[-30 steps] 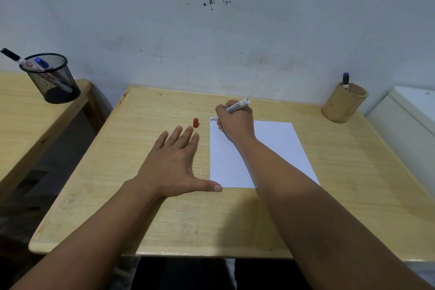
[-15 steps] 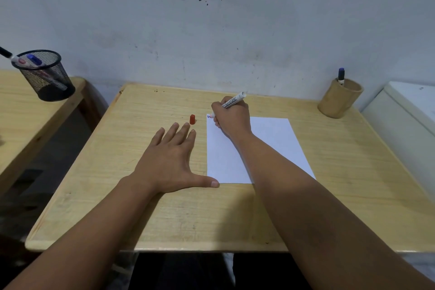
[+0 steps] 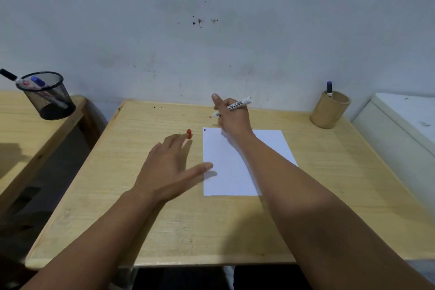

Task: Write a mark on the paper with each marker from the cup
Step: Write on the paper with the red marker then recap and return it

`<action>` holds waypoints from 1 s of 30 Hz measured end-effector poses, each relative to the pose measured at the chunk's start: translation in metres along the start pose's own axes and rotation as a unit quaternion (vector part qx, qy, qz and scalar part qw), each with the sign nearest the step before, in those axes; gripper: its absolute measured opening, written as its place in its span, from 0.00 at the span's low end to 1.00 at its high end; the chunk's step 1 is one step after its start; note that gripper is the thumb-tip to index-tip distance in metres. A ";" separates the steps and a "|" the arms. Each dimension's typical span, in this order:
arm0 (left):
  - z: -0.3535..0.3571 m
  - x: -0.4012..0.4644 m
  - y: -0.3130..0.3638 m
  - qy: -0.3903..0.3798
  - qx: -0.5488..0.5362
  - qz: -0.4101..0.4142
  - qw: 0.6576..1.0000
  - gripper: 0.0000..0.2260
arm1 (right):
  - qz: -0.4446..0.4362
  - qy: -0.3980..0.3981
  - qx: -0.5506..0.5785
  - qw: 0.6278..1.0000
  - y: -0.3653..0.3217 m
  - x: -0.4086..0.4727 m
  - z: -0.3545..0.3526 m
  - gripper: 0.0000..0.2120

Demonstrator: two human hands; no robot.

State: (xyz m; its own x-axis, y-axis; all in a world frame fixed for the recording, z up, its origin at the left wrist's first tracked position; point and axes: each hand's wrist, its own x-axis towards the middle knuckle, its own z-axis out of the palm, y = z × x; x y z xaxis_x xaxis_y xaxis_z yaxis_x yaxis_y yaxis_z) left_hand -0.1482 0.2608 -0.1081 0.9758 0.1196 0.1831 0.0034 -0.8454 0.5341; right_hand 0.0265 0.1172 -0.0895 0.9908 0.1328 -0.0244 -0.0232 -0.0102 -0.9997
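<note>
Head view: the left hand lies spread, empty, fingertips by a red cap. Beyond, the right hand grips an uncapped marker past the paper's far edge. Farther right stands the cup.

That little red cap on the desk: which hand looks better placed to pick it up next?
Probably the left. The left hand is open and empty, its fingertips right beside the red cap. The right hand is busy gripping the uncapped marker, lifted beyond the paper.
</note>
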 end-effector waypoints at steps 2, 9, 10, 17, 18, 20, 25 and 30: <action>0.001 0.010 0.004 0.104 -0.061 -0.032 0.992 0.31 | -0.036 0.008 -0.012 0.999 -0.009 0.000 -0.007 0.19; 0.015 0.064 -0.002 0.070 0.072 -0.058 0.993 0.14 | -0.022 -0.114 -0.036 0.993 -0.024 -0.020 -0.035 0.16; 0.017 0.066 -0.003 0.070 0.078 -0.060 0.993 0.13 | -0.013 -0.120 -0.035 0.992 -0.026 -0.023 -0.039 0.20; 0.011 0.072 0.012 0.067 0.047 -0.077 0.994 0.12 | 0.027 -0.118 0.014 0.993 -0.037 -0.044 -0.062 0.13; 0.008 0.073 0.017 0.073 0.024 -0.085 0.993 0.12 | 0.023 -0.109 0.019 0.994 -0.038 -0.046 -0.064 0.13; 0.003 0.079 0.028 0.082 -0.033 -0.096 0.991 0.10 | 0.007 -0.111 0.011 0.994 -0.038 -0.049 -0.071 0.15; -0.016 0.092 0.062 0.095 -0.165 -0.112 0.975 0.08 | -0.005 -0.157 -0.029 0.987 -0.050 -0.063 -0.086 0.20; -0.028 0.098 0.087 0.097 -0.230 -0.108 0.962 0.06 | 0.021 -0.134 0.052 0.989 -0.070 -0.072 -0.099 0.16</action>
State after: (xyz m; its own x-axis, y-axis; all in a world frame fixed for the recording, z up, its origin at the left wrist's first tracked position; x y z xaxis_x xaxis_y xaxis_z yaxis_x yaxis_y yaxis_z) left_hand -0.0580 0.2133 -0.0203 0.9038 0.3992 0.1542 0.0601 -0.4750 0.8779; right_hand -0.0299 0.0106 -0.0169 0.9185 0.3919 -0.0534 -0.0916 0.0794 -0.9926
